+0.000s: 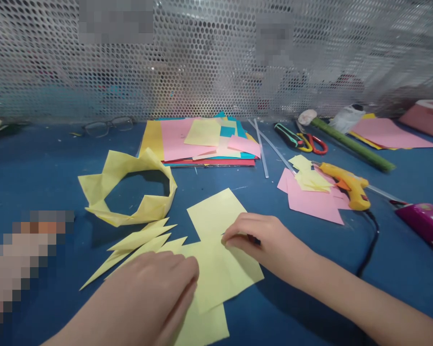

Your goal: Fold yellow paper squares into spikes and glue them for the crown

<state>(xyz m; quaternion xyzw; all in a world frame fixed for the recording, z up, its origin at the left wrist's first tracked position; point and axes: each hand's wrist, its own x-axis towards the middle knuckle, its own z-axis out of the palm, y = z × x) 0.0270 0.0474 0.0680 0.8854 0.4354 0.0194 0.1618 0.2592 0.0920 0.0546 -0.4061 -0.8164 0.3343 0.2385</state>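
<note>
Several pale yellow paper sheets (pixel 216 206) lie loosely overlapped on the blue table in front of me. My right hand (pixel 258 235) pinches the edge of a yellow paper sheet (pixel 238 269) between thumb and fingertips. Curled over the left side of the same sheets is my left hand (pixel 159 283), closed, its fingertips mostly hidden under it. Just beyond it lie several folded pointed yellow paper pieces (pixel 140 238). Farther back stands a ring of joined folded yellow paper (pixel 110 175), apart from both hands.
Behind are a stack of coloured paper (pixel 173 139), glue sticks (pixel 261 149), scissors (pixel 315 143) and a green stem (pixel 353 144). At right, a yellow glue gun (pixel 350 185) rests by pink scraps (pixel 310 202), near a purple box (pixel 424 223). Glasses (pixel 110 126) lie back left.
</note>
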